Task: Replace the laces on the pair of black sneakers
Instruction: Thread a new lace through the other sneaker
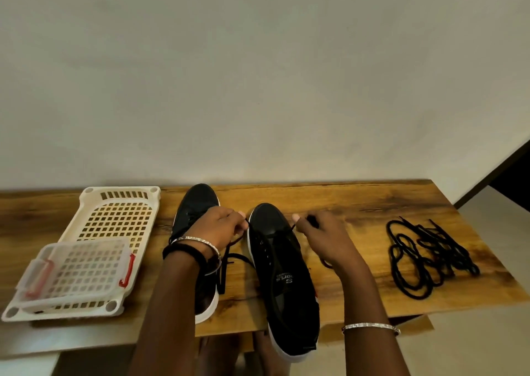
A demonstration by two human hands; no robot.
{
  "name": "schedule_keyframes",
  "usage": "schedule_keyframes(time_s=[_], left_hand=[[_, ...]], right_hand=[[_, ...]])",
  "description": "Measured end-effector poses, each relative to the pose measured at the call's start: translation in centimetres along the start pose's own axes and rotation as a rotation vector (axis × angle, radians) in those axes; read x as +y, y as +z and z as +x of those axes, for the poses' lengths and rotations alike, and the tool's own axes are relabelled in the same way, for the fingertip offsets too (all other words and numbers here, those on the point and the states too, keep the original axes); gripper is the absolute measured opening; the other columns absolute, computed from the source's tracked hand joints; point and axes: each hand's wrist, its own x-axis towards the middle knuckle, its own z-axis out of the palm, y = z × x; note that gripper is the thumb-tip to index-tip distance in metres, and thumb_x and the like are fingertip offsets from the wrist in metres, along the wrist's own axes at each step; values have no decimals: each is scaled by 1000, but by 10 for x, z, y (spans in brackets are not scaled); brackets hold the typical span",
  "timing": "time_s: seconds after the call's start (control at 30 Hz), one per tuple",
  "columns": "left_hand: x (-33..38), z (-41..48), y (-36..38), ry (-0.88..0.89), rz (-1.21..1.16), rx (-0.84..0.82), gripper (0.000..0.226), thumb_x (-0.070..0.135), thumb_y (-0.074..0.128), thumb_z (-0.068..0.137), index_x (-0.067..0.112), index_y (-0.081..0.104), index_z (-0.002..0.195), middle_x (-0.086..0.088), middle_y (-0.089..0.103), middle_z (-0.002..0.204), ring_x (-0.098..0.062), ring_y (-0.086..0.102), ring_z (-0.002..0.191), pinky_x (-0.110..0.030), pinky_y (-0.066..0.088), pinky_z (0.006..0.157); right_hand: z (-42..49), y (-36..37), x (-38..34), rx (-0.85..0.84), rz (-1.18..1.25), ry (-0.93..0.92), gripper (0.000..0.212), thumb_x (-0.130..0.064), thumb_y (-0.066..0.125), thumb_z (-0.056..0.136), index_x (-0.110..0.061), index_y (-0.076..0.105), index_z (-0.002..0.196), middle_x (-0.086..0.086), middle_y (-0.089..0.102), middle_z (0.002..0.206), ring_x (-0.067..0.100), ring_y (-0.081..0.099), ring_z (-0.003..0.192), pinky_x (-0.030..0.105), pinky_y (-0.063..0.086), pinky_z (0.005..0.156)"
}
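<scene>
Pinching lace [292, 227] over nearer sneaker [284, 275]

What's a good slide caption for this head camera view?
Left hand and right hand each pinch the black lace over one sneaker; loose laces lie on the table.

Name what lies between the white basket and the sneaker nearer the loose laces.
The other black sneaker, partly under the left hand; head view.

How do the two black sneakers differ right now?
The right sneaker sits nearer, its heel overhanging the table; the left sneaker lies farther back, heel on the table. The left hand and right hand pinch a lace at the right sneaker, not the left sneaker. Both are black, white-soled.
</scene>
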Motion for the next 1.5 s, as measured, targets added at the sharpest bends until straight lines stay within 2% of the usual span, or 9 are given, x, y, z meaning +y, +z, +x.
schedule_keyframes(time_s=[0.1,0.27,0.33,0.53,0.97,1.13,1.27,1.37,1.5], left_hand=[[14,-10,-9,23,-51,40,37,26,49,101,11,69,74,-2,68,79,-16,59,76,-29,42,75],[40,-39,-21,125,-105,126,40,27,46,103,10,63,71,0,66,74,-13,58,73,-20,43,68],[55,-51,-31,160,-84,117,42,29,46,103,13,63,69,2,66,71,-12,58,71,-27,43,74],[118,-91,-66,224,34,64,40,33,43,104,17,63,74,3,60,60,-19,67,76,-31,42,83],[255,-174,-117,332,311,120,31,22,47,103,6,68,87,-4,52,66,-18,53,51,-32,49,65],[293,-200,-120,393,193,120,11,15,48,102,8,56,98,-9,53,71,-19,53,57,-34,52,59],[322,-215,-124,391,-76,83,18,11,47,102,4,63,107,-10,61,80,-17,59,62,-27,55,55],[340,-223,-126,381,-368,10,26,10,42,105,-4,62,108,-16,65,86,-22,64,69,-28,58,63],[354,-228,-130,428,-503,15,30,-2,36,101,-6,63,113,-20,70,108,-26,71,93,-35,61,76]], right_hand=[[-11,-9,-23,43,200,40,41,-36,52,104,-14,61,70,6,69,75,20,63,75,34,43,72],[-32,-28,-53,176,421,108,37,-27,53,104,-8,64,74,2,56,60,19,56,66,33,41,65],[-40,-38,-65,183,466,127,35,-28,56,102,-8,67,75,-2,50,56,20,53,62,35,41,68],[-60,-85,-114,175,438,72,39,-36,57,102,-8,75,82,-4,55,65,19,50,66,34,45,68],[-101,-199,-227,165,461,-47,35,-31,53,104,-5,72,89,2,49,67,15,44,56,30,51,65],[-115,-231,-260,178,520,-84,32,-30,55,102,-7,71,87,2,55,71,15,45,57,27,50,60],[-123,-253,-287,188,577,-136,31,-31,59,101,-7,71,85,2,59,77,16,48,61,27,51,60],[-125,-267,-303,219,619,-162,30,-35,63,99,-9,72,86,0,63,85,16,55,71,26,53,63],[-126,-279,-315,213,666,-216,27,-37,65,97,-11,72,89,0,72,99,19,65,93,35,56,82]])
